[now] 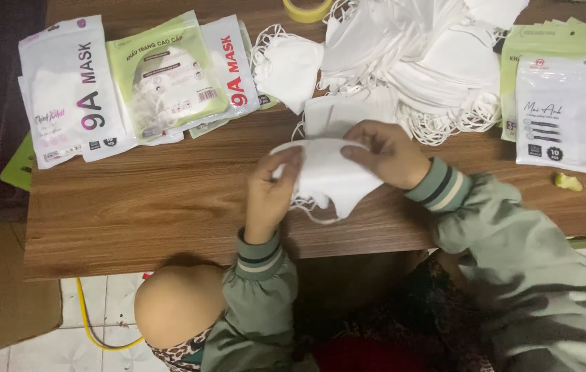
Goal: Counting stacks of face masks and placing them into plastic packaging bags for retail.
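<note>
Wooden table seen from above. Left hand and right hand together pinch one white face mask above it. Filled mask pouches lie left; a loose mask heap remains unpacked behind.

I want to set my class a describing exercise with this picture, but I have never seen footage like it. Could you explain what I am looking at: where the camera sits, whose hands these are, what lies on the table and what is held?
There is no machine here. One camera, worn on a person's head, looks down at their own two bare hands in grey-green sleeves. The left hand and the right hand together hold a white folded fabric face mask over a brown wooden table. Behind them lies a loose heap of white masks. To the left lie white and green flat plastic mask packets, to the right more packets. A yellow tape roll sits at the far edge.
</note>
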